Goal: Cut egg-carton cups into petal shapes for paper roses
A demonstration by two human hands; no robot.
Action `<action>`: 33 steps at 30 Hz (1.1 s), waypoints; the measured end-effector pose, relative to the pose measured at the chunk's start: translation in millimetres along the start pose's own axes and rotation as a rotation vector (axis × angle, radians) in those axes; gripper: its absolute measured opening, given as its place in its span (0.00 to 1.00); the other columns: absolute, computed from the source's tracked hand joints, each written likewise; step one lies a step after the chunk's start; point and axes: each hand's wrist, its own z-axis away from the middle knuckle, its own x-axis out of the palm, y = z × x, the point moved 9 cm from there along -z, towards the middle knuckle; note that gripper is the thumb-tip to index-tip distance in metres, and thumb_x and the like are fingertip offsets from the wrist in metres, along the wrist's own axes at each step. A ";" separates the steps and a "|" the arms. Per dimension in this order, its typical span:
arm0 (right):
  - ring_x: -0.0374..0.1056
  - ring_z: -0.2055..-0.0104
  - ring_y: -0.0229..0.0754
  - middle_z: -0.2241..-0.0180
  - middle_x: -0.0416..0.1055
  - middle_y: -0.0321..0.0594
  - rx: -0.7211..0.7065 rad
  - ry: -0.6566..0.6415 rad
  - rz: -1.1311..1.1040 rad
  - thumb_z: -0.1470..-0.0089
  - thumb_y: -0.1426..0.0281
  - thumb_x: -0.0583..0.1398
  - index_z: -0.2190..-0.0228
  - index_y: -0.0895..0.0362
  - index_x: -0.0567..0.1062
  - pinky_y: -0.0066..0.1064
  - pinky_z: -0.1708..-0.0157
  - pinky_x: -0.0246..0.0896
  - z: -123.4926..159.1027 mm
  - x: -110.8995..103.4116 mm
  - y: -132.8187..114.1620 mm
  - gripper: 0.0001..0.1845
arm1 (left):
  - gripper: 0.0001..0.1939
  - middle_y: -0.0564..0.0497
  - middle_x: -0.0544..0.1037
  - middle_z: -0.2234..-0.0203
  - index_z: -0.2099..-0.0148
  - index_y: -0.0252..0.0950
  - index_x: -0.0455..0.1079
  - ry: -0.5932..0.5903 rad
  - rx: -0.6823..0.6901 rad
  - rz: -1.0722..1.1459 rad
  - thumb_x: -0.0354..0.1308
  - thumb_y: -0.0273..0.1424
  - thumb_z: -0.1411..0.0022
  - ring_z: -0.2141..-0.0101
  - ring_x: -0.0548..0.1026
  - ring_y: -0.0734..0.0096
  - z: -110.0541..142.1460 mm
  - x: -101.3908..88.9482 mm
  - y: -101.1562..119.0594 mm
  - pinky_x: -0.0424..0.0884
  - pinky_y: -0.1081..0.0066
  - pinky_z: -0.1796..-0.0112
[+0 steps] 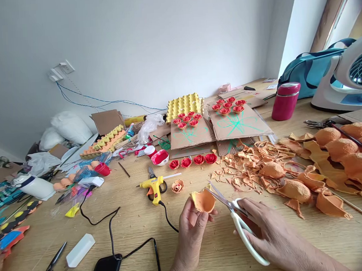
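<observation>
Rim trimming, by our judgement: egg-carton cup (203, 201) to the right of the yellow glue gun (155, 191).
Our left hand (190, 232) pinches the cup; our right hand (261, 223) grips the white-handled scissors (233, 208), blades at the rim. The next move seemingly calls for steadying the rim against the blades. We cannot read the glue gun's label (155, 183).

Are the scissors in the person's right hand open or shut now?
Open: the scissors have their two blades standing apart at the edge of the orange cup.
</observation>
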 end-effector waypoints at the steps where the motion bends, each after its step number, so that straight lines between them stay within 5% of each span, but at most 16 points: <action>1: 0.65 0.66 0.44 0.68 0.71 0.38 -0.004 -0.007 0.027 0.42 0.65 0.57 0.68 0.53 0.66 0.38 0.63 0.60 0.2 0.2 -1.5 0.05 | 0.24 0.46 0.78 0.61 0.53 0.35 0.71 0.017 0.017 -0.011 0.65 0.47 0.44 0.63 0.78 0.63 0.2 -1.8 1.8 0.72 0.69 0.64; 8: 0.66 0.64 0.46 0.66 0.71 0.38 -0.008 -0.022 0.098 0.44 0.67 0.58 0.69 0.52 0.66 0.39 0.61 0.58 -2.4 -1.6 -6.8 0.04 | 0.23 0.43 0.77 0.50 0.49 0.38 0.69 0.019 0.068 -0.064 0.67 0.40 0.44 0.52 0.76 0.58 2.2 2.6 12.6 0.73 0.67 0.54; 15: 0.65 0.63 0.46 0.65 0.70 0.39 -0.033 0.005 0.131 0.43 0.65 0.58 0.67 0.53 0.66 0.41 0.59 0.57 -0.6 -2.8 -4.6 0.06 | 0.24 0.41 0.74 0.45 0.45 0.38 0.65 -0.062 0.082 -0.151 0.64 0.32 0.42 0.43 0.71 0.55 4.4 6.1 -1.6 0.68 0.64 0.44; 22: 0.64 0.59 0.48 0.59 0.70 0.42 -0.104 0.093 0.180 0.45 0.67 0.60 0.61 0.54 0.66 0.44 0.56 0.56 2.7 -7.5 -4.7 0.09 | 0.22 0.42 0.73 0.46 0.45 0.38 0.66 -0.073 0.213 -0.343 0.60 0.24 0.42 0.43 0.69 0.55 9.3 11.0 8.7 0.67 0.64 0.44; 33: 0.63 0.67 0.42 0.69 0.67 0.35 -0.118 0.046 0.141 0.43 0.70 0.59 0.70 0.53 0.62 0.38 0.61 0.56 0.7 -1.9 -6.2 0.08 | 0.20 0.42 0.75 0.49 0.45 0.37 0.66 -0.078 0.273 -0.355 0.58 0.24 0.40 0.47 0.73 0.58 9.2 8.3 6.5 0.71 0.66 0.47</action>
